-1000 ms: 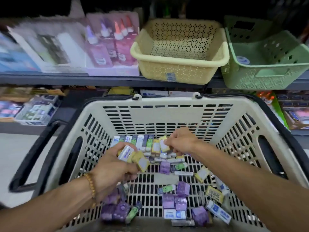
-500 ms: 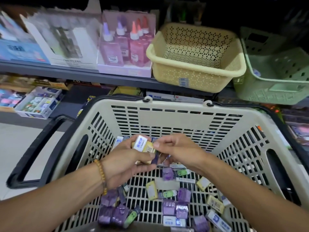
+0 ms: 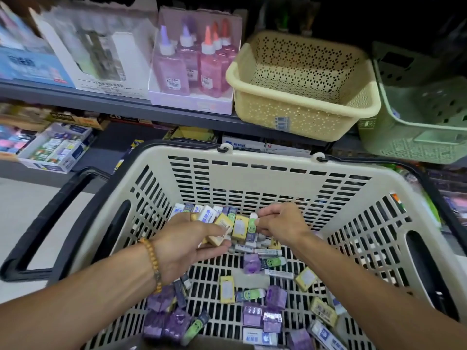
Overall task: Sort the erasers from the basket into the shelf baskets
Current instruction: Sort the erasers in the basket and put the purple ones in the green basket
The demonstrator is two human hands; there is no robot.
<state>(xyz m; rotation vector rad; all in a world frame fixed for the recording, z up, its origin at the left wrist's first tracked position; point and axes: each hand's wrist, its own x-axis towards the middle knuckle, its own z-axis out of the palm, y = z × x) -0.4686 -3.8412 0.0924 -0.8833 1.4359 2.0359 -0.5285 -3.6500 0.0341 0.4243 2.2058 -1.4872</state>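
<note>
Little of the sorting appears to be done. Many erasers point(image 3: 249, 313), purple, yellow, green and white, are seen scattered over the slotted floor of the shopping basket point(image 3: 267, 173), with a row standing against its far wall. On the shelf point(image 3: 121, 109) above, the yellow shelf basket point(image 3: 300, 102) and the green shelf basket point(image 3: 417, 127) are seen, and nothing can be made out inside either from this angle.

A small stack of yellow and white erasers is held in the left hand point(image 3: 187, 246), its fingers curled round them. A green-and-white eraser point(image 3: 252, 224) is pinched between the thumb and fingers of the right hand point(image 3: 280, 226), just beside that stack. Gathering is judged to be the step in hand; the carrying up to the shelf baskets is not yet done, and most of the pile is left.
</note>
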